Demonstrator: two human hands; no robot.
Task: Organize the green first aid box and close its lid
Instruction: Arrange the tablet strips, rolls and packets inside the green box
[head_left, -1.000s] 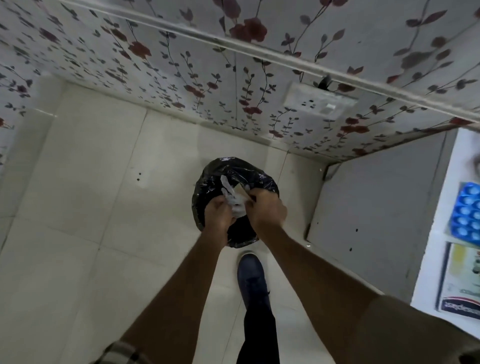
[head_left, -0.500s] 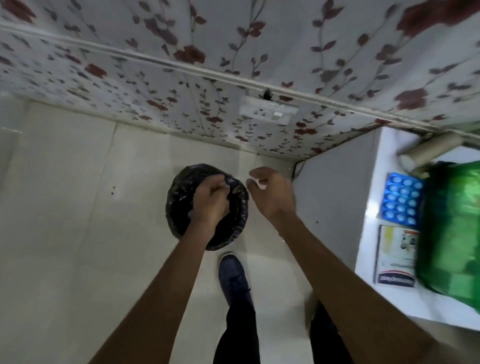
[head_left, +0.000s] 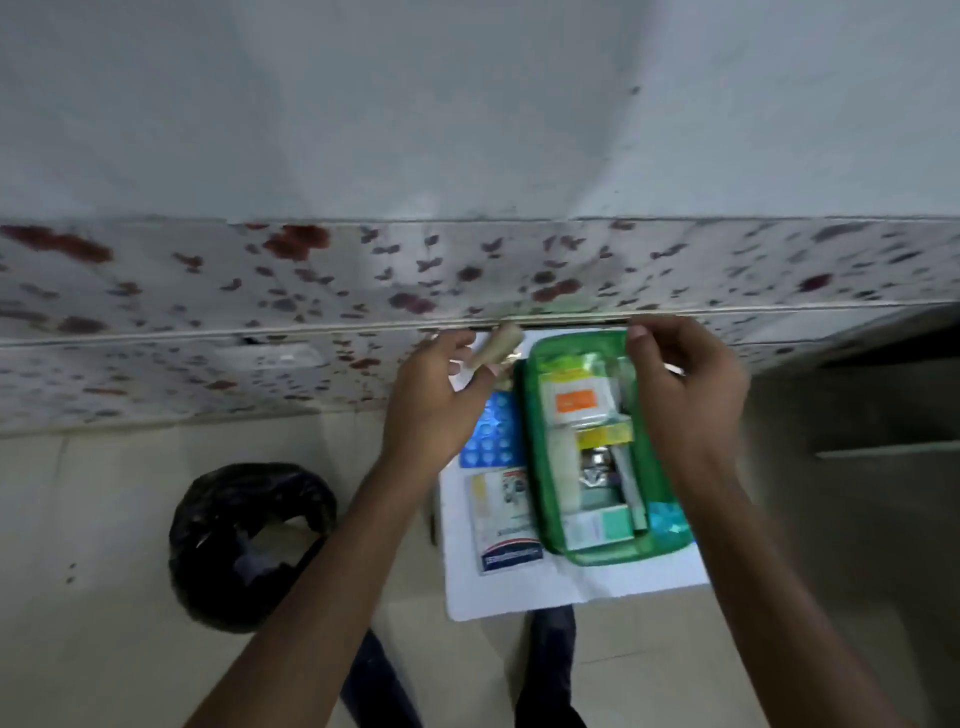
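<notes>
The green first aid box (head_left: 623, 555) stands with no lid over it on a small white table (head_left: 571, 590), holding several packets, an orange-labelled pouch (head_left: 574, 401) and a small bottle. My left hand (head_left: 436, 402) hovers left of the box over a blue blister pack (head_left: 491, 441), fingers apart, close to a beige roll (head_left: 496, 347); blur hides whether it touches the roll. My right hand (head_left: 685, 395) hangs over the box's far right corner, fingers loosely curved, nothing seen in it. No lid is visible.
A printed medicine packet (head_left: 506, 519) lies on the table left of the box. A bin lined with a black bag (head_left: 244, 540) stands on the tiled floor at the left. A floral-papered wall runs directly behind the table. My legs are below the table's near edge.
My view swung right from the bin to the table. Both hands left the bin, where a white scrap was dropped, and now hover over the table around the box.
</notes>
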